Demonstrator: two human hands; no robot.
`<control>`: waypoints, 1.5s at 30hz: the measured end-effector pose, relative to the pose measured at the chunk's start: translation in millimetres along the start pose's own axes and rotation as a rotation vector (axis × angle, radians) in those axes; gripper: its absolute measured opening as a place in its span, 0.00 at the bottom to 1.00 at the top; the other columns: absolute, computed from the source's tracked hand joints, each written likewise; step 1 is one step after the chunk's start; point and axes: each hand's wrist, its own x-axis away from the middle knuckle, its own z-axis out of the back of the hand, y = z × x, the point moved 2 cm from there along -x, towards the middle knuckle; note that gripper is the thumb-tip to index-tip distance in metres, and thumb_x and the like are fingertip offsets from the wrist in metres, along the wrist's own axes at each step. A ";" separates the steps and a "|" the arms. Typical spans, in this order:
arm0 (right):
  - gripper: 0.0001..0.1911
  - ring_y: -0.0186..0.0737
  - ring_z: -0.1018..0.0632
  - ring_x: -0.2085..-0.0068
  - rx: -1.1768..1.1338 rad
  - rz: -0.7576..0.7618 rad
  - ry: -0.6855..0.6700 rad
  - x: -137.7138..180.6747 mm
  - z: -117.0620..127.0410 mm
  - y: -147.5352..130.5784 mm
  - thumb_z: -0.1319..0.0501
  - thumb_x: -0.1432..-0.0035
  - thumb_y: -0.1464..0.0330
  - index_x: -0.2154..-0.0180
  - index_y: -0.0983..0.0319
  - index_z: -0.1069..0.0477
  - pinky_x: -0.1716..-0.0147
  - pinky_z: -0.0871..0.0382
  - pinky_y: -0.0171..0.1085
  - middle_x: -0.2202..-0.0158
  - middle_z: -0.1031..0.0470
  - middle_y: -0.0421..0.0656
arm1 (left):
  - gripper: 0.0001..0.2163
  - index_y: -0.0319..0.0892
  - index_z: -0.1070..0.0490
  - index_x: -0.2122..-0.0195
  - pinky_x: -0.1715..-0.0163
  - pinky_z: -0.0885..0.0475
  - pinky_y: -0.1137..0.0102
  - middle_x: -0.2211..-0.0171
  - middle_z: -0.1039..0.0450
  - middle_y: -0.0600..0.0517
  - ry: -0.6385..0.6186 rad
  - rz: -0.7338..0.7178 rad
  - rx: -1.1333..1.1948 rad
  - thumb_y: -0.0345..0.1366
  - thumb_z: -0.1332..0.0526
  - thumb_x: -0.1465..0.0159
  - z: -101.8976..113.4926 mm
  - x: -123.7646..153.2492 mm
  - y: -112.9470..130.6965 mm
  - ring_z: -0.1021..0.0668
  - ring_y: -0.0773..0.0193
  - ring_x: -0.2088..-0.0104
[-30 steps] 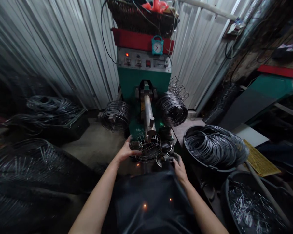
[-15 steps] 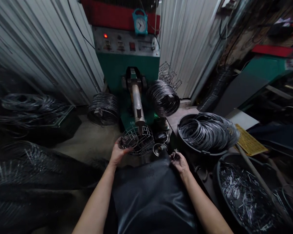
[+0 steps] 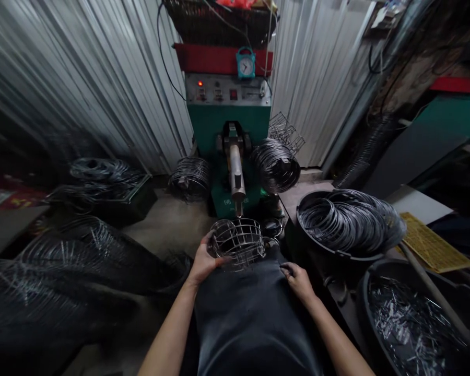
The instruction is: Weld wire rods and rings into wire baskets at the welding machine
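My left hand grips the left rim of a round wire basket, which sits just below the electrode arm of a green welding machine. The basket is tilted toward me over my dark apron. Resting on the apron's right edge, my right hand has its fingers curled; whether anything is in them I cannot make out.
A black tub of wire rings stands to the right, and a tub of short wire pieces at the lower right. Wire coils hang beside the machine. Stacks of wire frames fill the left floor. Corrugated metal walls stand behind.
My left hand has pulled the wire basket off the electrode arm and toward me. The right hand dropped from the small parts near the machine onto the apron.
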 end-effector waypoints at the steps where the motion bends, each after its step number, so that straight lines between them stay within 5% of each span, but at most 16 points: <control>1: 0.10 0.45 0.22 0.63 0.016 0.054 -0.053 -5.2 3.8 -15.1 0.44 0.46 0.64 0.67 0.60 0.26 0.62 0.31 0.40 0.66 0.22 0.46 | 0.45 0.42 0.44 0.43 0.48 0.34 0.56 0.50 0.34 0.44 -0.003 -0.052 -0.104 0.39 0.27 0.64 -1.0 1.9 6.1 0.29 0.50 0.50; 4: 0.08 0.41 0.22 0.63 0.130 0.196 -0.191 -24.4 11.7 -68.2 0.43 0.47 0.68 0.65 0.58 0.27 0.63 0.33 0.36 0.66 0.22 0.42 | 0.43 0.43 0.42 0.44 0.46 0.38 0.56 0.48 0.37 0.44 -0.035 -0.220 -0.462 0.39 0.28 0.63 -9.5 4.1 26.1 0.33 0.49 0.47; 7: 0.10 0.40 0.23 0.66 0.321 0.186 -0.261 -44.2 8.7 -111.1 0.39 0.51 0.71 0.63 0.56 0.29 0.69 0.36 0.32 0.69 0.23 0.40 | 0.42 0.44 0.42 0.44 0.47 0.40 0.54 0.47 0.38 0.44 -0.087 -0.295 -0.721 0.39 0.29 0.62 -23.1 5.9 45.1 0.35 0.47 0.46; 11: 0.11 0.40 0.23 0.66 0.448 0.126 -0.259 -56.9 -6.1 -135.1 0.38 0.51 0.72 0.63 0.58 0.33 0.71 0.40 0.31 0.69 0.23 0.41 | 0.41 0.45 0.43 0.44 0.47 0.42 0.55 0.47 0.38 0.44 -0.126 -0.319 -0.858 0.38 0.29 0.62 -35.0 10.3 62.5 0.35 0.48 0.46; 23: 0.13 0.43 0.23 0.66 0.644 0.190 -0.428 -58.3 -6.5 -138.9 0.40 0.51 0.72 0.60 0.59 0.33 0.72 0.40 0.32 0.67 0.23 0.45 | 0.39 0.43 0.44 0.43 0.49 0.45 0.52 0.48 0.37 0.40 -0.240 -0.398 -0.991 0.38 0.33 0.58 -38.9 9.8 66.2 0.36 0.46 0.47; 28: 0.10 0.37 0.23 0.67 0.262 0.121 -0.241 -53.9 -29.5 -120.9 0.42 0.52 0.75 0.66 0.59 0.29 0.69 0.35 0.31 0.70 0.23 0.39 | 0.40 0.44 0.43 0.43 0.49 0.43 0.54 0.48 0.37 0.42 -0.227 -0.341 -0.935 0.40 0.32 0.60 -38.2 8.4 59.3 0.36 0.46 0.47; 33: 0.10 0.38 0.23 0.62 -0.092 0.213 -0.368 -51.7 -30.4 -110.0 0.44 0.47 0.74 0.65 0.61 0.25 0.60 0.32 0.35 0.66 0.22 0.41 | 0.41 0.44 0.43 0.44 0.48 0.42 0.56 0.48 0.37 0.44 -0.229 -0.248 -0.838 0.40 0.31 0.61 -30.4 4.1 52.3 0.35 0.48 0.47; 45: 0.11 0.37 0.23 0.63 0.141 0.365 -0.425 -54.3 -31.0 -110.2 0.38 0.50 0.74 0.61 0.61 0.26 0.64 0.32 0.33 0.65 0.24 0.43 | 0.42 0.44 0.42 0.44 0.48 0.41 0.56 0.49 0.37 0.45 -0.219 -0.211 -0.794 0.42 0.30 0.62 -29.8 -0.2 45.7 0.35 0.46 0.48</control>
